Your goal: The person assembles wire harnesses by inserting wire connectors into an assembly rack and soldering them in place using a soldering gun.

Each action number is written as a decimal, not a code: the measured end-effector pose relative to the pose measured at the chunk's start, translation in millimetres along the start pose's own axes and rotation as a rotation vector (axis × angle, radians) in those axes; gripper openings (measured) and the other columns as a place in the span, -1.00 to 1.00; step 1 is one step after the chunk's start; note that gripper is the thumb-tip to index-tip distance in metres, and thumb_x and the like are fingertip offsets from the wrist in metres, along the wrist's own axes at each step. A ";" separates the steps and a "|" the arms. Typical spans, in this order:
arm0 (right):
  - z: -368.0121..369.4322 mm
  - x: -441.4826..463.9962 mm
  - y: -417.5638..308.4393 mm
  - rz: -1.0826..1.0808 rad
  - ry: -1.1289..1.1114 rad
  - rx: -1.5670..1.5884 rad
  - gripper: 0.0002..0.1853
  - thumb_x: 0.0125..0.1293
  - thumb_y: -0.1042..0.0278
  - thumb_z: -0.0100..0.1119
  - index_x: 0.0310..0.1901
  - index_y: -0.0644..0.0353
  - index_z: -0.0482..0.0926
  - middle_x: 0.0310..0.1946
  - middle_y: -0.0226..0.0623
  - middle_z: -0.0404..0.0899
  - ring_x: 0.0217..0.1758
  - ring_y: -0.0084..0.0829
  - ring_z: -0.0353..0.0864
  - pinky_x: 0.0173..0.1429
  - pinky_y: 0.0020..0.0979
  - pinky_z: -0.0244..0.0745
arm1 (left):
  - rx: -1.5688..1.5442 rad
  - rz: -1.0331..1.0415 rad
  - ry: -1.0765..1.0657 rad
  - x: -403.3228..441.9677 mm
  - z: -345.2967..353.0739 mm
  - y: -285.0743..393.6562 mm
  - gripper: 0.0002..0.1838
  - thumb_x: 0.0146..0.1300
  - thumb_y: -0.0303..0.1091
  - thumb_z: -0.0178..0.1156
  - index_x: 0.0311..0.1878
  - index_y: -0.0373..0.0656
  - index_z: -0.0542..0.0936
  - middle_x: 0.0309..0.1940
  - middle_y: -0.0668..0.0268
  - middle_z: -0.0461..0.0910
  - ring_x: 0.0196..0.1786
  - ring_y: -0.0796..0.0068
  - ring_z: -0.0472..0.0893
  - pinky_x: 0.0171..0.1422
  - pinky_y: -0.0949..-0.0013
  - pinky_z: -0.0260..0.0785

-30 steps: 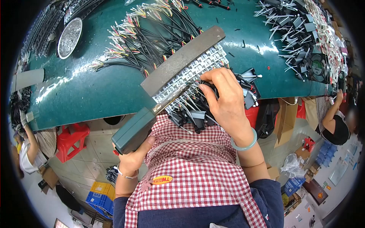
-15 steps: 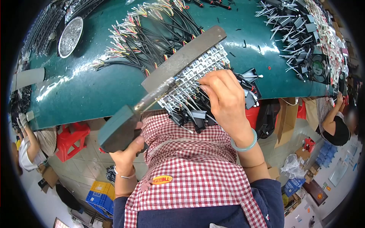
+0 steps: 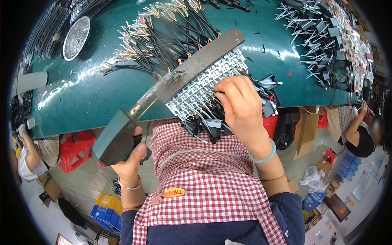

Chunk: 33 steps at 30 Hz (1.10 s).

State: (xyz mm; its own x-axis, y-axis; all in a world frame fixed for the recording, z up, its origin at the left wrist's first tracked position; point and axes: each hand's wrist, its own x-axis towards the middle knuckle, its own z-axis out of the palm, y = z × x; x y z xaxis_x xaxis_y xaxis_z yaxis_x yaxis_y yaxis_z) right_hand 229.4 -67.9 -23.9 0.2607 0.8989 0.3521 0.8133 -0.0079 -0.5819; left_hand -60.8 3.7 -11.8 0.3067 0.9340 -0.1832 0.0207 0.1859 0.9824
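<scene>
My left hand (image 3: 131,160) is closed round the grip of a green soldering gun (image 3: 114,136). The gun's tip lies over a long grey metal bar (image 3: 204,61), apart from the circuit boards. Along the bar's near side runs a panel of small white circuit boards (image 3: 196,87). White wires (image 3: 201,107) reach from the boards to black plastic housings (image 3: 213,124) at the table edge. Over the panel, my right hand (image 3: 243,102) has thumb and forefinger pinched on a thin wire, its end hidden by the fingertips.
Black cables (image 3: 155,45) with stripped coloured ends lie fanned out behind the bar. A round dish (image 3: 76,38) stands at the back left. More housings with white wires (image 3: 314,36) are heaped at the right. Co-workers sit at both sides, near red stools (image 3: 76,151).
The soldering gun in my left hand has moved down and left, its tip lifting off the boards onto the metal bar. My right hand has hardly moved.
</scene>
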 end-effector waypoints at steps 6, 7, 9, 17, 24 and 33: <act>2.3 -2.6 2.0 -0.026 -0.017 -0.059 -0.83 0.13 0.61 0.26 -0.22 0.23 0.60 -0.25 -0.26 0.56 -0.17 -0.20 0.55 -0.08 -0.23 0.47 | 0.164 -0.019 -0.076 -14.9 2.3 -13.9 -0.40 0.05 -0.61 0.45 0.22 -0.42 0.53 -0.03 0.02 0.69 -0.34 0.50 0.62 -0.33 0.45 0.46; 1.7 -2.2 1.5 -0.028 -0.022 -0.061 -0.83 0.13 0.61 0.27 -0.22 0.23 0.60 -0.26 -0.26 0.56 -0.17 -0.20 0.55 -0.09 -0.23 0.47 | 0.166 -0.071 -0.084 -16.9 6.3 -10.7 -0.40 0.05 -0.61 0.45 0.22 -0.41 0.54 -0.03 0.04 0.70 -0.29 0.47 0.65 -0.27 0.43 0.51; 1.7 -1.9 1.3 -0.030 -0.020 -0.057 -0.83 0.12 0.61 0.27 -0.22 0.23 0.61 -0.26 -0.26 0.56 -0.18 -0.20 0.55 -0.09 -0.23 0.47 | 0.236 -0.003 -0.134 -14.8 12.5 -6.0 -0.53 0.06 -0.59 0.46 0.10 -0.36 0.64 -0.07 0.12 0.72 -0.14 0.38 0.71 -0.03 0.36 0.55; 4.9 -2.9 0.7 -0.024 -0.001 -0.054 -0.84 0.13 0.59 0.29 -0.23 0.22 0.61 -0.27 -0.28 0.55 -0.20 -0.22 0.54 -0.12 -0.24 0.46 | 0.531 0.231 -0.206 -14.0 12.3 -21.2 -0.70 -0.03 -0.51 0.47 -0.17 -0.35 0.74 -0.32 0.11 0.72 -0.39 0.29 0.72 -0.28 0.37 0.55; 3.9 -2.4 0.3 -0.022 -0.014 -0.068 -0.84 0.11 0.61 0.28 -0.24 0.22 0.62 -0.27 -0.28 0.56 -0.19 -0.23 0.55 -0.12 -0.24 0.46 | 0.615 0.325 -0.259 -7.4 16.4 -14.2 -0.71 -0.07 -0.47 0.49 -0.22 -0.36 0.73 -0.33 0.12 0.72 -0.41 0.26 0.72 -0.29 0.36 0.56; 3.2 -2.1 -0.8 -0.019 -0.017 -0.071 -0.83 0.09 0.62 0.26 -0.24 0.25 0.63 -0.26 -0.28 0.56 -0.18 -0.23 0.55 -0.10 -0.25 0.47 | 0.613 0.374 -0.279 -2.3 22.1 -12.7 -0.74 -0.09 -0.49 0.46 -0.28 -0.38 0.72 -0.34 0.10 0.71 -0.43 0.27 0.71 -0.34 0.37 0.53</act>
State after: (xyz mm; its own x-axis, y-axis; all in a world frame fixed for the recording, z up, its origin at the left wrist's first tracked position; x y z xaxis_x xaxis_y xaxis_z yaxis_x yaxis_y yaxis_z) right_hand 226.6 -68.3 -26.6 0.2363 0.9064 0.3502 0.8529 -0.0208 -0.5217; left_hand -40.7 -7.6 -23.0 0.6237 0.7749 0.1020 0.3672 -0.4057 0.8370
